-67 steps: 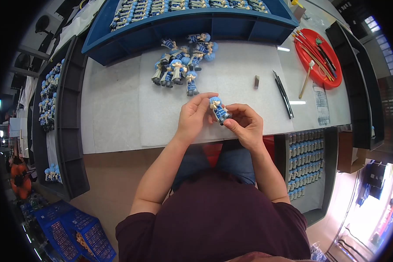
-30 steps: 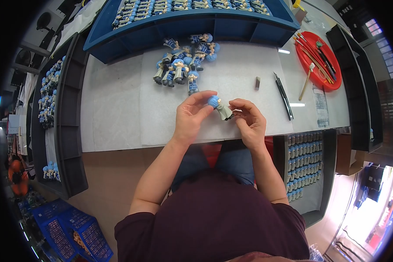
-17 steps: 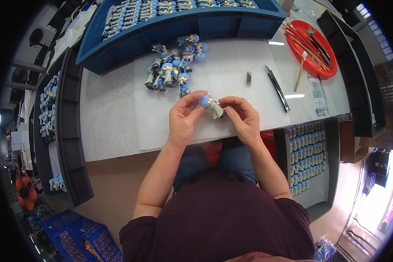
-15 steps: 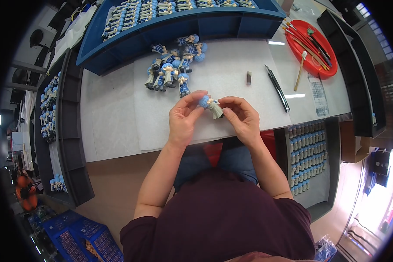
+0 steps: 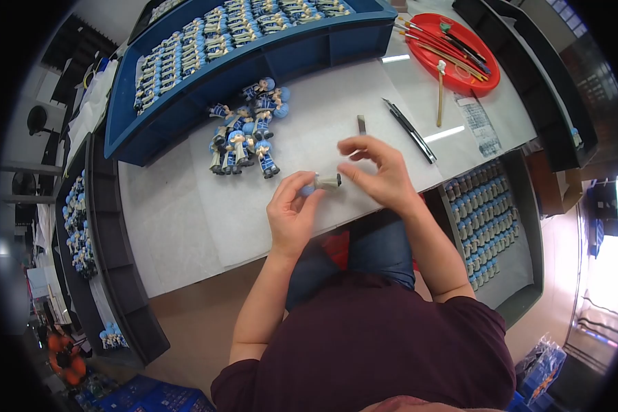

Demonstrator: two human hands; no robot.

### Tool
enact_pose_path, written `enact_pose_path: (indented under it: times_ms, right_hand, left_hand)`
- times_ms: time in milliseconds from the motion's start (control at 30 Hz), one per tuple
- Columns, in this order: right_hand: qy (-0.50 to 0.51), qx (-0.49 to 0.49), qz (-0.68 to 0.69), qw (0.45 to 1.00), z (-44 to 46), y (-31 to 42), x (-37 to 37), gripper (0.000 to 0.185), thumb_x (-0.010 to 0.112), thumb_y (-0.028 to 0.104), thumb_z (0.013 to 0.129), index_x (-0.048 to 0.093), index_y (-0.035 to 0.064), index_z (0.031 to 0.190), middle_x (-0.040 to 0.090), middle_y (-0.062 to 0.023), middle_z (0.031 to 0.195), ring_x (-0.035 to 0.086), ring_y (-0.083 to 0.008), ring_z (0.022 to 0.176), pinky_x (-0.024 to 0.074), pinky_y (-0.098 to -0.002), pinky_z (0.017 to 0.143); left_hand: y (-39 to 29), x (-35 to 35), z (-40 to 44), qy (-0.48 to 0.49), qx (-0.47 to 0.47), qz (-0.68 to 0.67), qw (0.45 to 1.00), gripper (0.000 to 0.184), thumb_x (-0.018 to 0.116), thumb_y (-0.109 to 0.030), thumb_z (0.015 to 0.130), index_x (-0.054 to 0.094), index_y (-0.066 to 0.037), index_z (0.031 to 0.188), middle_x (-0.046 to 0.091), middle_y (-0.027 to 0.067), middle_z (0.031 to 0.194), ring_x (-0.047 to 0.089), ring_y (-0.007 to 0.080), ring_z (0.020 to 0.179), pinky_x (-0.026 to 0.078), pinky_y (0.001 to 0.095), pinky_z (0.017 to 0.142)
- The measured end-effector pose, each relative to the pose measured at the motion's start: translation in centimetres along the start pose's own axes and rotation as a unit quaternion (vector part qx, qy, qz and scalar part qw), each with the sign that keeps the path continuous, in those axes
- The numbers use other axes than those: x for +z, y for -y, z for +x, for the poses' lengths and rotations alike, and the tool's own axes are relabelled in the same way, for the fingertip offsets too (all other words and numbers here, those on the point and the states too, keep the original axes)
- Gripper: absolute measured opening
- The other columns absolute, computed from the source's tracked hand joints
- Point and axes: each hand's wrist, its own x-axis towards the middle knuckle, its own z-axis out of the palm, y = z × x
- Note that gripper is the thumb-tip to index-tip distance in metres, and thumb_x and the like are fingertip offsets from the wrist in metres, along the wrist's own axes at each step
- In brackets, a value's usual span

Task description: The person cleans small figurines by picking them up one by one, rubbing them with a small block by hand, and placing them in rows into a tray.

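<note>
Right hand: I have let go of the figurine; my right hand (image 5: 384, 172) is now open and apart from its feet.
Left hand: my left hand (image 5: 292, 209) now holds it alone.
Figurine: the figurine (image 5: 329, 181) now lies closer to level across my view, feet to the right, its blue head more covered by my fingers.
View: turned, so the blue tray (image 5: 305, 47) slants more and shows more of its rows.

Cardboard box (image 5: 555, 185), right — blue crate (image 5: 154, 395), left
</note>
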Motion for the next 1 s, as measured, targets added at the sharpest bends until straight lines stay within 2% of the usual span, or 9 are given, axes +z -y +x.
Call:
enact_pose_path:
  times_ms: [100,200,433,533,667,767,900,967,1000]
  right_hand:
    - [-0.104,0.015,-0.188,0.977,2.3,-0.6,-1.3,0.032,0.071,0.009,0.070,0.060,0.0011,0.100,0.061,-0.0108,0.090,0.060,-0.0219,0.081,0.0478,-0.0301,0.070]
    - [-0.090,0.043,-0.326,0.940,3.5,-1.9,-1.2,0.031,0.070,0.012,0.071,0.061,0.0008,0.099,0.060,-0.0123,0.089,0.059,-0.0259,0.080,0.0473,-0.0338,0.071]
    - [-0.026,0.071,-0.285,0.956,3.4,-1.3,-1.6,0.022,0.064,0.010,0.077,0.062,0.0002,0.096,0.061,-0.0133,0.083,0.060,-0.0259,0.075,0.0468,-0.0327,0.069]
    - [-0.037,0.111,-0.115,0.986,1.7,0.7,-1.0,0.015,0.056,0.007,0.083,0.062,0.0003,0.095,0.062,-0.0093,0.083,0.059,-0.0141,0.074,0.0452,-0.0241,0.064]
    - [0.014,0.115,-0.011,0.993,-1.0,1.7,0.5,0.018,0.054,0.006,0.086,0.060,-0.0012,0.101,0.060,-0.0046,0.090,0.054,-0.0087,0.082,0.0422,-0.0205,0.069]
    - [0.002,0.105,0.012,0.994,-2.1,1.6,1.8,0.016,0.055,0.004,0.085,0.061,-0.0011,0.099,0.059,-0.0045,0.089,0.054,-0.0089,0.079,0.0419,-0.0199,0.067]
    - [0.000,0.088,-0.053,0.995,-2.1,1.7,2.3,0.013,0.062,0.003,0.078,0.064,0.0012,0.091,0.060,-0.0080,0.085,0.058,-0.0139,0.073,0.0456,-0.0236,0.062]
    - [-0.004,0.079,-0.053,0.995,-2.0,1.5,2.2,0.013,0.063,0.003,0.077,0.064,0.0011,0.090,0.060,-0.0079,0.084,0.058,-0.0141,0.072,0.0456,-0.0239,0.062]
    - [-0.006,0.070,-0.054,0.996,-2.0,1.3,2.1,0.013,0.065,0.003,0.076,0.064,0.0010,0.089,0.060,-0.0078,0.083,0.058,-0.0143,0.072,0.0455,-0.0243,0.062]
  left_hand:
    - [0.4,-0.1,-0.2,-0.012,0.035,0.058,0.998,0.026,0.058,0.010,0.078,0.058,0.002,0.104,0.052,0.0084,0.111,0.052,0.0159,0.103,0.048,0.0252,0.082]
    - [0.6,-0.2,-0.2,-0.010,0.076,0.133,0.988,0.025,0.060,0.008,0.078,0.059,0.002,0.102,0.052,0.0094,0.110,0.053,0.0168,0.102,0.049,0.0243,0.079]
    - [0.2,-0.2,-0.4,-0.013,0.095,0.194,0.976,0.025,0.064,0.004,0.074,0.059,0.002,0.098,0.053,0.0129,0.110,0.056,0.0189,0.097,0.049,0.0257,0.076]
    - [0.8,-0.1,-0.2,-0.023,0.116,0.192,0.974,0.022,0.065,0.004,0.073,0.059,0.002,0.094,0.053,0.0143,0.113,0.057,0.0194,0.097,0.049,0.0268,0.076]
    - [0.5,0.2,-0.2,-0.042,0.089,0.182,0.978,0.019,0.068,0.003,0.071,0.060,0.002,0.089,0.052,0.0164,0.117,0.056,0.0199,0.100,0.049,0.0272,0.076]
    - [-0.1,0.2,-0.1,-0.007,0.129,0.217,0.968,0.019,0.068,0.002,0.072,0.060,0.002,0.089,0.054,0.0169,0.115,0.057,0.0192,0.097,0.050,0.0260,0.076]
    - [-0.1,0.0,-0.1,0.025,0.094,0.207,0.974,0.020,0.069,0.001,0.072,0.060,0.003,0.090,0.056,0.0169,0.113,0.059,0.0180,0.093,0.050,0.0249,0.076]
    - [0.5,0.1,0.0,-0.005,0.079,0.149,0.986,0.020,0.070,-0.004,0.068,0.061,0.000,0.086,0.060,0.0196,0.105,0.063,0.0295,0.087,0.050,0.0330,0.075]
    - [0.5,0.2,-0.1,-0.002,0.078,0.149,0.986,0.020,0.070,-0.004,0.068,0.061,0.000,0.086,0.060,0.0196,0.105,0.063,0.0295,0.087,0.050,0.0330,0.075]
